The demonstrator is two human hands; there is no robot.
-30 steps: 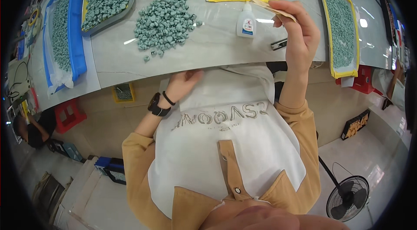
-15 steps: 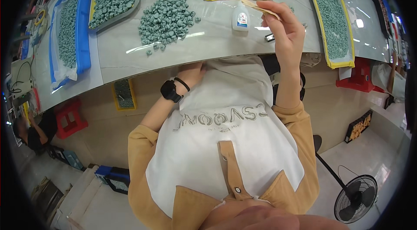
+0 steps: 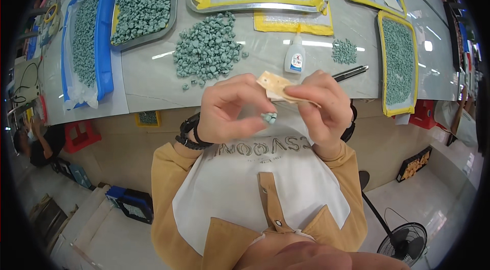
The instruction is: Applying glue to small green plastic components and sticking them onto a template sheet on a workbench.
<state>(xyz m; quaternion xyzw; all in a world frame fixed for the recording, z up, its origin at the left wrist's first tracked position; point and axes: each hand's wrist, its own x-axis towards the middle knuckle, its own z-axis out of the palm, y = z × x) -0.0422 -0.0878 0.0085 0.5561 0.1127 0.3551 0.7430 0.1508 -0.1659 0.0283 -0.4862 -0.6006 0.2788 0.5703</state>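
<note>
Just in front of the table edge, my left hand [image 3: 227,109] pinches a small blue-green stone [image 3: 269,117] between thumb and forefinger. Beside it, my right hand [image 3: 322,107] grips a folded beige strip [image 3: 276,84], thin and stiff like paper; its exact kind is unclear. The strip's free end reaches close to the left fingertips, above the stone. Beyond my hands stands a white glue bottle [image 3: 294,58] with a yellow tip. A loose heap of blue-green stones [image 3: 206,50] lies to its left, and a small patch of finer stones [image 3: 345,52] to its right.
A dark pen-like tool [image 3: 350,73] lies right of my right hand. Yellow-edged trays [image 3: 385,66] of small stones, a blue tray [image 3: 104,61] and a metal tray [image 3: 171,20] surround the work area. A standing fan [image 3: 403,244] is on the floor.
My left hand has come up from below the table edge and now shows a stone in its fingers. My right hand has drawn the beige strip back from the bottle toward my chest.
</note>
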